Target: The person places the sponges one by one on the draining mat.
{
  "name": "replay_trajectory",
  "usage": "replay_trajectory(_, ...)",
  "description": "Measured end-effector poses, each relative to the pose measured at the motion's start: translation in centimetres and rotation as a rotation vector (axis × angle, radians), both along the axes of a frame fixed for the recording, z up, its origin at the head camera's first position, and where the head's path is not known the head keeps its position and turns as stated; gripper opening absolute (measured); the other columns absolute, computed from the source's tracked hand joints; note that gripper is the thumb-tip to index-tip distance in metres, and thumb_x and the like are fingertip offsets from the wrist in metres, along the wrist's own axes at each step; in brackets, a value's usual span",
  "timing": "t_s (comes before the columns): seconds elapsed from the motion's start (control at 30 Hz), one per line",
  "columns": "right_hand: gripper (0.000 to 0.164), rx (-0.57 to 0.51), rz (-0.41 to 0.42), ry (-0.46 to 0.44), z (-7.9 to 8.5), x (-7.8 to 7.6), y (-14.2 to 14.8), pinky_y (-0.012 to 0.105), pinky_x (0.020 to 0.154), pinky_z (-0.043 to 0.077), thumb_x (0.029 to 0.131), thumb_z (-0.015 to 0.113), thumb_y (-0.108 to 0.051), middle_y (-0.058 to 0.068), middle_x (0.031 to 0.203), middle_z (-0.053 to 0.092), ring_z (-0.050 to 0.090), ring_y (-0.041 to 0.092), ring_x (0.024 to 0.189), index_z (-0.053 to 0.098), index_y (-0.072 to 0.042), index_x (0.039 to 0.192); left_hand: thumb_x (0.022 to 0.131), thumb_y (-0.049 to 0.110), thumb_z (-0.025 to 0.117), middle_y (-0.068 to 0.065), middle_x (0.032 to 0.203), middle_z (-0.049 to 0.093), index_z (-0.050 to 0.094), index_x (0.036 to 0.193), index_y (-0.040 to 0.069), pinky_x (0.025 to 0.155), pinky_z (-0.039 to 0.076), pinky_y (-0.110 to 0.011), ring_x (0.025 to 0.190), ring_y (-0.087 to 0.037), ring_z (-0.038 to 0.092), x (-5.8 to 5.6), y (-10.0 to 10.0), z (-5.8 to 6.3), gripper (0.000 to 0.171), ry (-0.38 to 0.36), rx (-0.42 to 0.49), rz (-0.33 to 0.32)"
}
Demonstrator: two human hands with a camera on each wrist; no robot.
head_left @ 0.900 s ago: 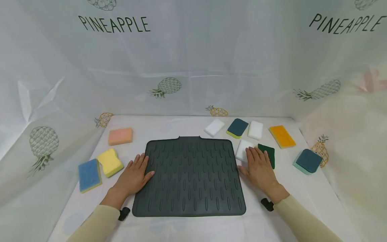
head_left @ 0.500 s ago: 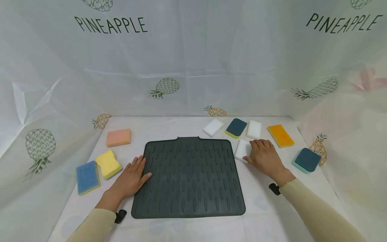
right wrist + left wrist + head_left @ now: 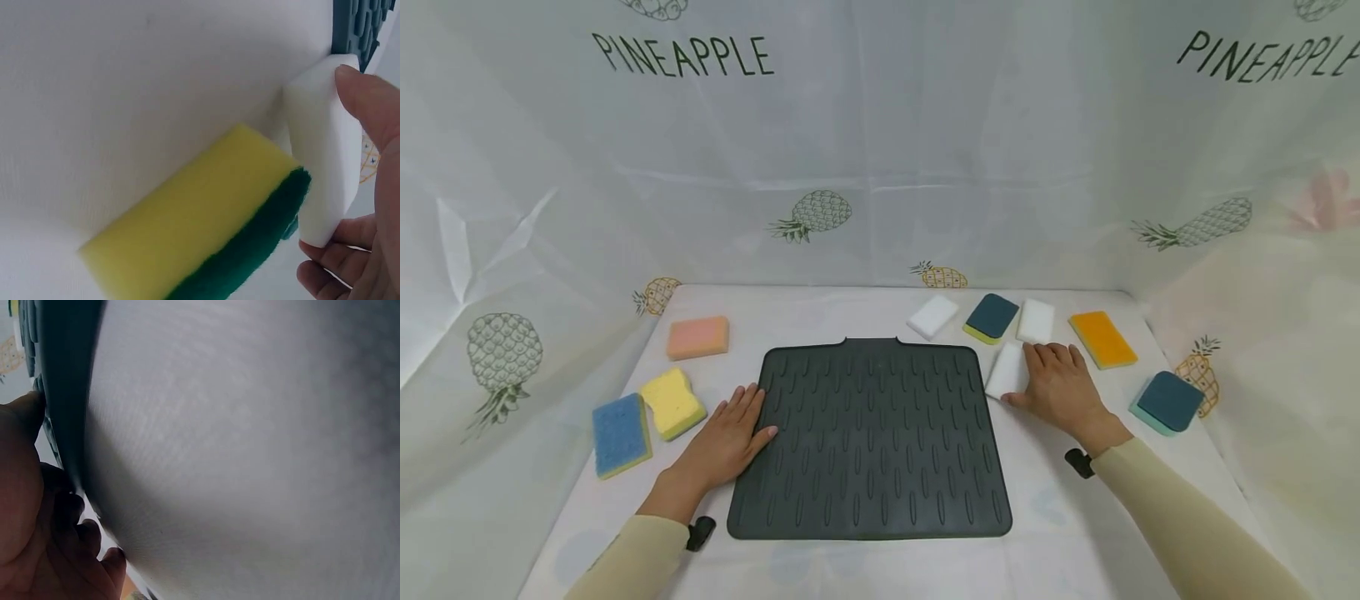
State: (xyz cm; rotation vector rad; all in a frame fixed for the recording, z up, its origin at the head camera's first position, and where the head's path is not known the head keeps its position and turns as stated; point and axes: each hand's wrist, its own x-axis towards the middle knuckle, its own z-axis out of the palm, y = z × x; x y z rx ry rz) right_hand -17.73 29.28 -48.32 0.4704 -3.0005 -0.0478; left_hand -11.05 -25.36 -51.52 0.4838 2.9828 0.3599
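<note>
Nearest, the dark ribbed mat (image 3: 868, 442) lies flat on the counter (image 3: 940, 575); my left hand (image 3: 724, 443) rests on its left edge, fingers extended and holding nothing. Farther left, the blue sponge (image 3: 619, 435) lies beside the yellow sponge (image 3: 673, 404); the teal sponge (image 3: 1167, 402) lies far right. Just beyond the mat's right edge, my right hand (image 3: 1063, 387) holds a white sponge (image 3: 1006, 371), tilted, between curled fingers and thumb; whether it is off the counter I cannot tell. The yellow-and-green sponge (image 3: 194, 206) lies just beside it. Farthest are the pink sponge (image 3: 698, 337), the orange sponge (image 3: 1102, 338), and two other white sponges (image 3: 932, 317) flanking a navy sponge (image 3: 991, 317). Stage, as I judge it: early; the grip is made, the white sponge not yet carried away, and the others remain around the mat.
</note>
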Motion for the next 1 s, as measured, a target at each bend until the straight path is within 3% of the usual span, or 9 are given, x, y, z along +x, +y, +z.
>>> replay_trajectory(0.3, 0.115, 0.022, 0.051, 0.093, -0.7, 0.1, -0.1, 0.068, 0.113, 0.038, 0.070, 0.093, -0.060, 0.033, 0.135, 0.054, 0.049, 0.053, 0.124, 0.041, 0.011, 0.144, 0.111, 0.043, 0.053, -0.029, 0.170, 0.027, 0.032, 0.161, -0.009, 0.126, 0.026, -0.067, 0.157, -0.050, 0.024, -0.1, 0.0, 0.1, 0.075, -0.004, 0.006, 0.000)
replay_trajectory(0.63, 0.110, 0.006, 0.145, 0.235, -0.6, -0.5, 0.0, 0.066, 0.109, 0.043, 0.071, 0.088, -0.056, 0.034, 0.127, 0.053, 0.051, 0.053, 0.113, 0.041, 0.014, 0.142, 0.111, 0.044, 0.052, -0.028, 0.170, 0.028, 0.031, 0.162, -0.008, 0.126, 0.026, -0.066, 0.158, -0.049, 0.024, -0.1, -0.3, -0.1, 0.076, -0.008, 0.006, 0.002)
replay_trajectory(1.0, 0.109, 0.004, 0.194, 0.285, 0.6, -0.8, -1.2, 0.064, 0.101, 0.048, 0.072, 0.085, -0.058, 0.034, 0.127, 0.054, 0.053, 0.052, 0.110, 0.043, 0.014, 0.143, 0.111, 0.043, 0.053, -0.028, 0.169, 0.030, 0.032, 0.162, -0.008, 0.126, 0.027, -0.066, 0.158, -0.048, 0.025, -0.1, -0.4, 0.1, 0.075, -0.001, -0.005, -0.010)
